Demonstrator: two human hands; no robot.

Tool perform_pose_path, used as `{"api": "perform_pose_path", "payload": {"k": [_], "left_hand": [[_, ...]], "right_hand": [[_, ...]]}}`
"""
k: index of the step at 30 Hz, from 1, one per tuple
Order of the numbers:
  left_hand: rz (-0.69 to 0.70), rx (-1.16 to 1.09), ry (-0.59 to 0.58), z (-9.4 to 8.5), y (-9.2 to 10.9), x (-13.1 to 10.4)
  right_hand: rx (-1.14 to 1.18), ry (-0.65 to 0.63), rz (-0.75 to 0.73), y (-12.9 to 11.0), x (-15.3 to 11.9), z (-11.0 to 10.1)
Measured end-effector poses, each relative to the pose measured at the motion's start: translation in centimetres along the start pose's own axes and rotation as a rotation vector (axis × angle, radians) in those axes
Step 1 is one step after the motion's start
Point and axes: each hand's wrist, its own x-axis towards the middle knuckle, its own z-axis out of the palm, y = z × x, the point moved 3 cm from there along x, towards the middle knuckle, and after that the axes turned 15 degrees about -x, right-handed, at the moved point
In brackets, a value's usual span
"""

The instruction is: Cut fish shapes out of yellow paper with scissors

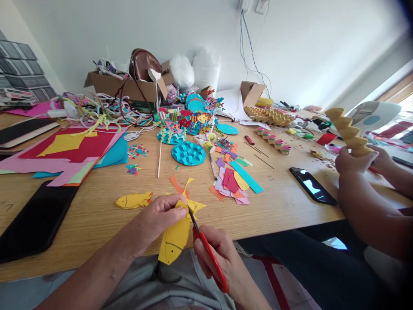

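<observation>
My left hand (166,213) pinches a yellow paper piece (176,241) with a fish drawn on it, over the table's front edge. My right hand (216,249) is closed around the red handles of the scissors (211,256). The scissor blades point up and left and meet the yellow paper beside my left thumb. Curled yellow offcuts stick out past my fingers, near an orange strip (176,184). A cut-out yellow fish (133,200) with orange on its tail lies on the table left of my hands.
Stacked coloured paper (67,148) and a black tablet (38,215) lie left. Ahead are a blue disc (188,153), a wooden stick (159,159) and paper scraps (230,183). A phone (312,185) lies right, near another person's hands holding a yellow carton strip (346,129).
</observation>
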Motion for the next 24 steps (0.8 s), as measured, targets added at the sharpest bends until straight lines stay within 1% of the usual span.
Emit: {"api": "perform_pose_path", "payload": {"k": [6,12,17,24], "left_hand": [[0.012,0.101,-0.035,-0.5,0.8,0.1],[-0.074,0.076,-0.104,-0.8,1.3,0.3],[-0.049,0.061,-0.123,-1.0,1.4,0.5],[-0.051,0.057,-0.132,-1.0,1.8,0.4]], "right_hand": [[-0.025,-0.014,-0.029,-0.7,-0.1,-0.4],[-0.064,-0.022,-0.047,-0.5,0.2,-0.4],[-0.077,-0.031,-0.037,-0.2,0.4,-0.4],[-0.095,-0.046,-0.039,-0.4,0.6,-0.5]]}}
